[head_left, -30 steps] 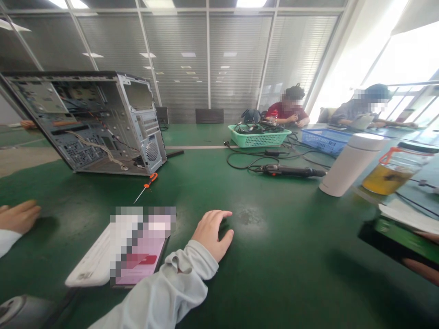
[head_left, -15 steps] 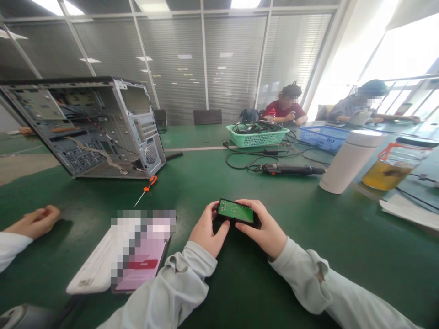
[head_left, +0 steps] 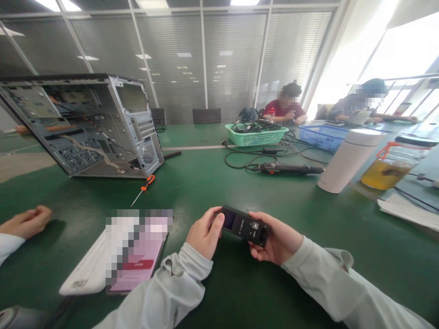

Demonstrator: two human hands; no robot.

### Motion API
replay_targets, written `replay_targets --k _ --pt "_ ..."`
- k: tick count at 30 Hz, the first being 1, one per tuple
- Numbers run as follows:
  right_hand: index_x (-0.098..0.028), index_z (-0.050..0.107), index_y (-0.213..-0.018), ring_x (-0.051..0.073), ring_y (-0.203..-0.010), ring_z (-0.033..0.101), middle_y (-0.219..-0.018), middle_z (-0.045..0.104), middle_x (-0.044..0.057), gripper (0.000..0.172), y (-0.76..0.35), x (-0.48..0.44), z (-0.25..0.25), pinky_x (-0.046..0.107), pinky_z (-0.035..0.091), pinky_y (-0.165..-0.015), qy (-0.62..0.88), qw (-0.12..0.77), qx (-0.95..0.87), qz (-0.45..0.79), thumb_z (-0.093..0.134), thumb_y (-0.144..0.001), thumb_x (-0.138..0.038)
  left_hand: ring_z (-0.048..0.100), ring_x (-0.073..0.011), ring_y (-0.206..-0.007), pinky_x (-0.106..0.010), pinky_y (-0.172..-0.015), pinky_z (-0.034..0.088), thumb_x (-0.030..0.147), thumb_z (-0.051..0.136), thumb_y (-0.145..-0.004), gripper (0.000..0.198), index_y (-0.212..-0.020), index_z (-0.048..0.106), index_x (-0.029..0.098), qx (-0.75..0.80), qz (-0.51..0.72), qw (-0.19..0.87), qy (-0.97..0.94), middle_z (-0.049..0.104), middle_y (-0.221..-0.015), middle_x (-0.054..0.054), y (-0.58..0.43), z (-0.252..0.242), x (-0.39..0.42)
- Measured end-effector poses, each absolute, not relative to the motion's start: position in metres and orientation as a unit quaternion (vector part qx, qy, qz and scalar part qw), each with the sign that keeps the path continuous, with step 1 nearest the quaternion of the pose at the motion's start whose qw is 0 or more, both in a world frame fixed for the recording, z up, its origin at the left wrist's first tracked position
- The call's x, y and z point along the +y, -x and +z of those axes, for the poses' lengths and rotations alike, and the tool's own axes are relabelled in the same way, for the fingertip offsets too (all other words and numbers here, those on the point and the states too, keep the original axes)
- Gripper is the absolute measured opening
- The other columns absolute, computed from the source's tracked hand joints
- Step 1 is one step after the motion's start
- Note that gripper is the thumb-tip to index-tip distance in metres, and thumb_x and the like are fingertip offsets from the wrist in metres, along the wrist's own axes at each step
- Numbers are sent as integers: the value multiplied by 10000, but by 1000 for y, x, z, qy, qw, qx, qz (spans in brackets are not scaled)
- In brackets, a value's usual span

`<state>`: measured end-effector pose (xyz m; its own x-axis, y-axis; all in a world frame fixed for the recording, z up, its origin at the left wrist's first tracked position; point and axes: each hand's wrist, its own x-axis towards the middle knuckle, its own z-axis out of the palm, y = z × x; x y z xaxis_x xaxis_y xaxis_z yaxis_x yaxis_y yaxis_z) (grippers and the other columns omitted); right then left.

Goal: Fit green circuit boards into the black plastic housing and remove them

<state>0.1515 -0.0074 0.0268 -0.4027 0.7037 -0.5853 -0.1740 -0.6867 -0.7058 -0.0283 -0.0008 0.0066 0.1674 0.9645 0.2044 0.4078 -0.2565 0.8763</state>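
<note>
Between my two hands, above the green table [head_left: 219, 292], is a small black rectangular electronic device [head_left: 246, 229]. Its face shows a dark screen at the left end and buttons with white markings to the right. My left hand [head_left: 203, 234] closes on the left end, thumb at the screen's edge. At the other end, my right hand [head_left: 279, 240] grips with fingers curled underneath. Left of my hands lie a white phone-like slab [head_left: 87, 267] and a pink-screened phone [head_left: 142, 274], both partly blurred. Beyond them lies an orange-handled screwdriver [head_left: 147, 183].
An open computer case [head_left: 116, 128] stands at the left. Another person's hand [head_left: 25, 223] rests at the left edge. Farther right are a power screwdriver [head_left: 291, 168], a green basket of cables [head_left: 257, 136], a blue basket [head_left: 324, 137], a white bottle [head_left: 348, 162] and a jar [head_left: 394, 169].
The black device has been turned over: its green circuit board faced up before, and now its screen and buttons show. My right hand has shifted right and lower around it.
</note>
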Motion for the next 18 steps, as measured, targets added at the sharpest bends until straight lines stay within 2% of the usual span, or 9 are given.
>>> replay_targets --k 2,4,6,8,10,12,14,16,18 --pt "-125 418 -802 135 -423 496 -572 448 27 491 -153 -8 29 164 420 -360 427 248 -210 844 123 -986 -472 539 -161 -503 -269 -568 393 476 351 -859 400 -947 604 179 506 420 344 -670 511 -486 39 27 7 -1" --pt "-140 400 -800 125 -386 452 -552 423 13 532 -154 -7 28 153 380 -332 393 246 -185 867 48 -985 -493 502 -151 -474 -266 -558 378 494 335 -856 405 -874 595 184 503 435 350 -660 463 -450 53 26 6 1" --pt "-142 395 -803 117 -387 440 -559 419 14 517 -154 -7 24 144 363 -337 383 239 -198 870 56 -980 -490 483 -149 -464 -264 -551 377 508 311 -858 413 -854 573 189 496 437 359 -659 449 -442 57 27 3 3" --pt "-133 405 -822 115 -427 466 -608 447 26 446 -155 -6 20 146 383 -370 405 254 -274 835 191 -960 -500 502 -157 -487 -269 -558 396 515 287 -863 423 -887 558 191 489 433 375 -657 474 -468 48 27 0 4" --pt "-133 418 -875 131 -519 517 -696 488 39 386 -156 -6 15 155 422 -425 435 304 -372 762 451 -865 -518 550 -170 -543 -276 -569 424 519 269 -865 435 -934 546 191 491 433 396 -644 549 -568 18 28 -1 5" --pt "-141 442 -939 152 -616 538 -777 508 44 435 -159 -8 13 174 455 -486 444 374 -499 644 618 -753 -493 588 -180 -625 -281 -595 441 511 273 -866 417 -944 539 200 502 438 386 -638 604 -694 -11 28 0 4" --pt "-148 484 -989 166 -723 535 -869 510 56 405 -162 -10 14 187 470 -545 426 421 -630 494 625 -762 -452 606 -184 -687 -286 -634 448 491 323 -860 349 -933 519 212 506 442 354 -651 627 -767 -16 28 2 2" --pt "-152 515 -1034 178 -829 515 -971 492 71 303 -166 -12 17 212 481 -624 390 427 -744 335 543 -837 -381 619 -189 -752 -296 -684 458 451 398 -845 273 -955 486 217 490 441 328 -676 643 -830 -23 27 3 0" --pt "-162 498 -1108 192 -927 489 -1058 467 78 287 -169 -12 18 245 479 -710 368 419 -794 242 493 -858 -304 626 -200 -833 -308 -715 475 402 457 -827 246 -987 463 216 466 436 325 -698 642 -922 -46 27 4 -1"
